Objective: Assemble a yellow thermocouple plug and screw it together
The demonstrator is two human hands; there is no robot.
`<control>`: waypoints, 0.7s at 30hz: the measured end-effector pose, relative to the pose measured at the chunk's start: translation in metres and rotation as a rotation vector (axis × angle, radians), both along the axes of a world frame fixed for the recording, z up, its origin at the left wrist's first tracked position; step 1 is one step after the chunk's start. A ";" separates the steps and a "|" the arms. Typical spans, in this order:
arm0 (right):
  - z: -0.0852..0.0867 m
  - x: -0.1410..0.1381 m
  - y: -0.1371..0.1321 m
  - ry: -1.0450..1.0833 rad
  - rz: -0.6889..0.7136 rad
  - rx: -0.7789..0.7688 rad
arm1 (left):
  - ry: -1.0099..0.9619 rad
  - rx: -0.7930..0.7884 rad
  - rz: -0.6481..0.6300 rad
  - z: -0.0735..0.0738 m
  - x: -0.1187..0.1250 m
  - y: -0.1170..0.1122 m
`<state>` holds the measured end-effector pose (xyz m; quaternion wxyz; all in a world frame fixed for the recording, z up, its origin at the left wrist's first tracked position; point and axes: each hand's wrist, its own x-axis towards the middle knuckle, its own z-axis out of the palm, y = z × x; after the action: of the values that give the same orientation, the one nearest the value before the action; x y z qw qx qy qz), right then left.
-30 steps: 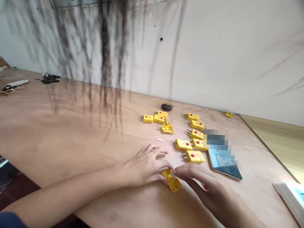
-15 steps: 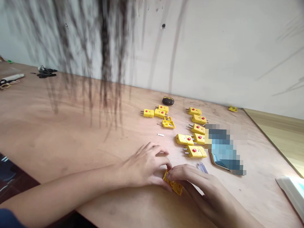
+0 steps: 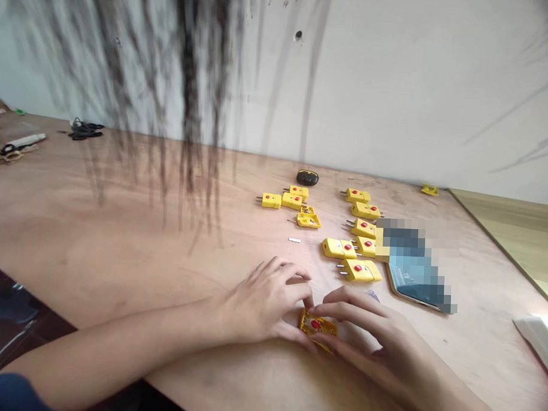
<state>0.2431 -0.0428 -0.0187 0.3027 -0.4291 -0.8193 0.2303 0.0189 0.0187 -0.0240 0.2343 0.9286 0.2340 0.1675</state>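
Low over the front of the table, my left hand (image 3: 269, 304) pinches the left end of an opened yellow plug casing (image 3: 327, 327) between thumb and index finger. A round red part (image 3: 315, 324) shows inside the casing. My right hand (image 3: 381, 335) is on the same casing, with fingertips at its far edge and the thumb along its near side. Fingers cover parts of the casing. Beyond the hands lie several closed yellow plugs (image 3: 360, 270) with red buttons and metal pins. Another opened yellow casing (image 3: 310, 221) sits near a small metal strip (image 3: 294, 240).
To the right lies a phone (image 3: 415, 288), partly pixelated. A clear purplish piece (image 3: 373, 295) is half hidden behind my right hand. A black oval case (image 3: 307, 178) stands near the wall, and a dark cable (image 3: 84, 130) lies far left. A white object (image 3: 536, 340) occupies the right edge.
The red part is now visible in the casing between my hands. My right fingers have spread apart, its thumb now along the casing's near side. The view has shifted slightly.
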 end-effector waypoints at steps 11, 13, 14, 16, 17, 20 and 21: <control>-0.015 -0.006 -0.007 -0.004 -0.058 -0.236 | -0.005 -0.010 -0.042 0.002 -0.004 0.001; -0.013 -0.005 -0.007 0.017 -0.052 -0.302 | 0.015 0.018 -0.086 0.005 -0.008 0.004; -0.011 -0.003 -0.007 0.016 -0.061 -0.328 | 0.005 0.024 -0.097 0.007 -0.010 0.007; -0.007 0.002 -0.005 -0.012 -0.128 -0.304 | -0.084 0.000 -0.061 0.012 -0.014 0.015; -0.005 0.004 -0.004 -0.036 -0.167 -0.258 | -0.157 -0.018 -0.007 0.014 -0.016 0.020; -0.005 0.009 -0.003 -0.113 -0.193 -0.136 | -0.334 -0.018 0.185 0.016 -0.019 0.033; -0.007 0.010 -0.003 -0.135 -0.163 -0.124 | -0.347 -0.004 0.219 0.014 -0.019 0.037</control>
<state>0.2528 -0.0459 -0.0254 0.2377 -0.5267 -0.7843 0.2257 0.0000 0.0556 -0.0097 0.2532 0.8544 0.2897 0.3492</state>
